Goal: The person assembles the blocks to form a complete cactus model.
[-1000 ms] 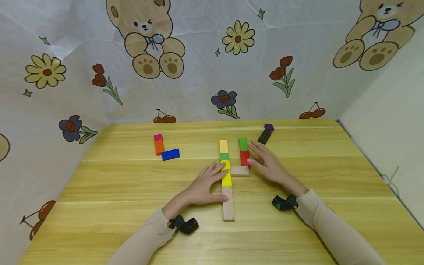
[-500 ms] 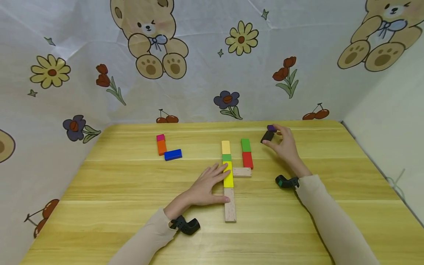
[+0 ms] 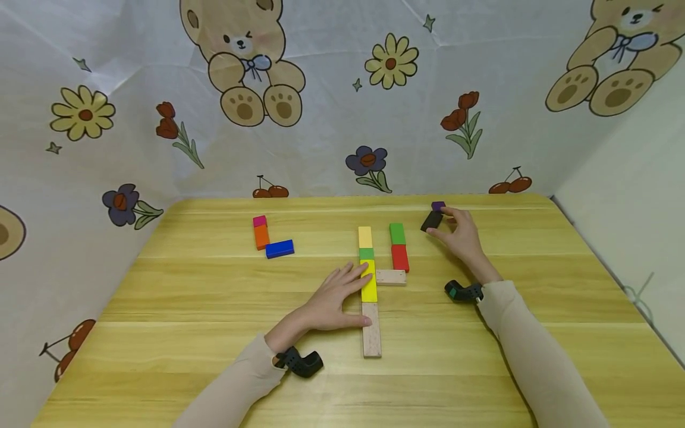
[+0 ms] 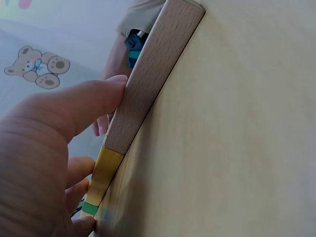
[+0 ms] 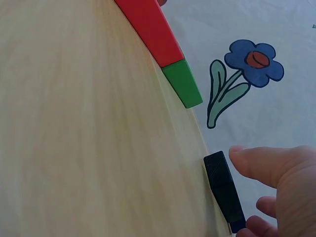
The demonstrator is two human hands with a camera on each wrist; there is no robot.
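In the head view my left hand (image 3: pixel 327 303) lies spread over a column of blocks. Its fingertips rest on the yellow block (image 3: pixel 369 291), and its thumb touches the plain wooden block (image 3: pixel 371 339) below. Above the yellow one, a small green block (image 3: pixel 366 254) and a cream block (image 3: pixel 365 236) continue the line. My right hand (image 3: pixel 461 238) reaches to the back right, its thumb and curved fingers at the two ends of the black block (image 3: pixel 431 221). A purple block (image 3: pixel 438 205) touches the black one's far end; the fingers come close to it in the right wrist view.
Right of the column, a short wooden block (image 3: pixel 391 277) lies crosswise, with a red block (image 3: pixel 400 259) and a green block (image 3: pixel 398 234) running up from it. At the left lie pink (image 3: pixel 259 221), orange (image 3: pixel 261 237) and blue (image 3: pixel 280 249) blocks. A patterned cloth hangs behind the table.
My right hand has moved from beside the red and green blocks to the black block at the back right. My left hand has stayed on the column.
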